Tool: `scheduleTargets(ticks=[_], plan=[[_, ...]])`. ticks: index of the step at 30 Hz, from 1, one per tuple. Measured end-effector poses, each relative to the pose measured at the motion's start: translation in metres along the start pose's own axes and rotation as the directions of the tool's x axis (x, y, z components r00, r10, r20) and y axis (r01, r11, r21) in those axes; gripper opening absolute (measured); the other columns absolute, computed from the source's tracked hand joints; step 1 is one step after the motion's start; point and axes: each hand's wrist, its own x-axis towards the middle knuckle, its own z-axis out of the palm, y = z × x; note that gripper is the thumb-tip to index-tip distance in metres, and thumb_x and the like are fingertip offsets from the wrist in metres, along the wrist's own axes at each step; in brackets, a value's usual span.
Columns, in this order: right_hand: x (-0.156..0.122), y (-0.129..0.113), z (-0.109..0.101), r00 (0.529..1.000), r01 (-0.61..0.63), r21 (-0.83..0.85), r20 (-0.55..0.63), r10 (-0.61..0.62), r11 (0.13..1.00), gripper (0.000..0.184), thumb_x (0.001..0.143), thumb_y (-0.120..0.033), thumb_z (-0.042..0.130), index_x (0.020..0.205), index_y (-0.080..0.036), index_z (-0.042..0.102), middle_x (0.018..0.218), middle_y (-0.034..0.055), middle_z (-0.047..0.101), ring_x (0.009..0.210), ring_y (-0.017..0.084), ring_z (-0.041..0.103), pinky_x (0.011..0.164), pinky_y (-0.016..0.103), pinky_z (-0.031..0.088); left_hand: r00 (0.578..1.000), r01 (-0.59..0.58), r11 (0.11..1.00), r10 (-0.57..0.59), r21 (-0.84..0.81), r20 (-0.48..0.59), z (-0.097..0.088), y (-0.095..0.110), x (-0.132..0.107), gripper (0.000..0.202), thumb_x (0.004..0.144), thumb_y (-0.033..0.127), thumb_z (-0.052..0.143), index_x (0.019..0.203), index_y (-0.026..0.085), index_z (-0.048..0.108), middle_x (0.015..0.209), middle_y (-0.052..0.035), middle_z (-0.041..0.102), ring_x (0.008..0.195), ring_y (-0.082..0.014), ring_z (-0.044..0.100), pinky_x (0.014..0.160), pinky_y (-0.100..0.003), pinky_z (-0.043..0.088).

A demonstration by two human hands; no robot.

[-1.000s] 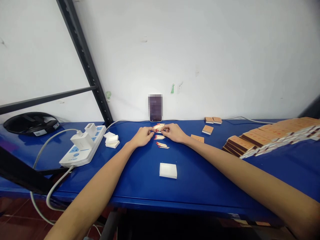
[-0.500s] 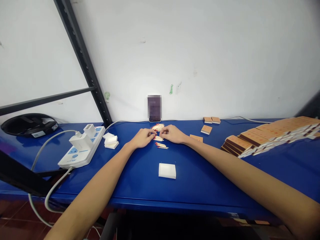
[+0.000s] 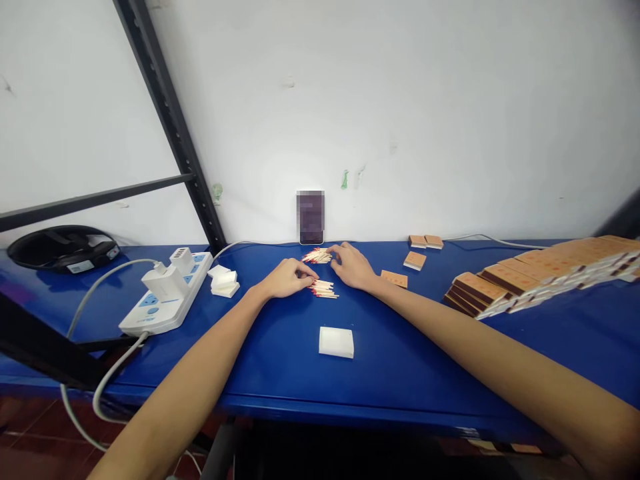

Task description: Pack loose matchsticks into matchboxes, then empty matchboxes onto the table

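1. One white power strip (image 3: 167, 297) lies on the blue tabletop (image 3: 280, 360); small white boxes (image 3: 223, 281) sit just beside it.
2. The left hand (image 3: 288, 278) has thumb and fingertips narrowed at the nearer matchsticks (image 3: 326, 289); I cannot tell whether they grip any.
3. Farther matchsticks (image 3: 317, 255) lie heaped beyond.
4. The right hand (image 3: 353, 265) has thumb and forefinger slightly parted at that heap's right end.
5. Loose orange matchboxes (image 3: 394, 278) lie before a long matchbox stack (image 3: 520, 272).

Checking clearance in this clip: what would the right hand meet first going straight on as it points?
Likely the farther matches, next to the right hand; depth is unclear, so they may be touching.
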Motion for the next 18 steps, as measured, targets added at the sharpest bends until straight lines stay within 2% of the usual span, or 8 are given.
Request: scheduleTargets(ticks=[5, 10, 15, 18], plan=[[-0.002, -0.004, -0.001, 0.996, 0.092, -0.035, 0.021, -0.091, 0.995, 0.035, 0.089, -0.020, 0.044, 0.122, -0.020, 0.057, 0.110, 0.0108, 0.055, 0.105, 0.024, 0.053, 0.088, 0.035, 0.042, 1.000, 0.010, 0.999, -0.011, -0.034, -0.010, 0.001, -0.001, 0.000, 0.029, 0.079, 0.027, 0.054, 0.093, 0.015, 0.076, 0.074, -0.0024, 0.070, 0.061, -0.0124, 0.054, 0.058, -0.023, 0.039], [-0.002, -0.006, -0.005, 0.973, 0.227, -0.135, 0.063, -0.221, 0.964, 0.040, 0.091, -0.018, 0.040, 0.129, -0.019, 0.053, 0.122, 0.0134, 0.053, 0.111, 0.028, 0.052, 0.091, 0.044, 0.043, 0.986, 0.075, 0.997, -0.069, 0.034, -0.151, 0.004, -0.007, 0.002, 0.032, 0.080, 0.020, 0.048, 0.097, 0.016, 0.074, 0.061, 0.0014, 0.061, 0.057, -0.0122, 0.051, 0.062, -0.024, 0.040], [0.009, -0.002, -0.002, 0.932, 0.356, -0.140, 0.130, -0.340, 0.924, 0.048, 0.086, -0.014, 0.045, 0.133, -0.019, 0.049, 0.141, 0.0134, 0.044, 0.127, 0.029, 0.043, 0.101, 0.048, 0.038, 0.965, 0.120, 0.957, -0.051, 0.262, -0.258, 0.005, -0.012, 0.002, 0.031, 0.082, 0.021, 0.049, 0.104, 0.020, 0.071, 0.080, -0.0028, 0.063, 0.073, -0.0166, 0.057, 0.074, -0.028, 0.045], [0.023, -0.001, 0.001, 0.912, 0.391, -0.121, 0.186, -0.366, 0.912, 0.054, 0.083, -0.016, 0.050, 0.137, -0.019, 0.046, 0.147, 0.0136, 0.039, 0.135, 0.030, 0.036, 0.107, 0.048, 0.032, 0.950, 0.152, 0.938, -0.051, 0.312, -0.309, 0.006, -0.015, 0.002, 0.033, 0.085, 0.024, 0.048, 0.112, 0.020, 0.067, 0.095, -0.0063, 0.061, 0.090, -0.0204, 0.057, 0.087, -0.032, 0.045]])
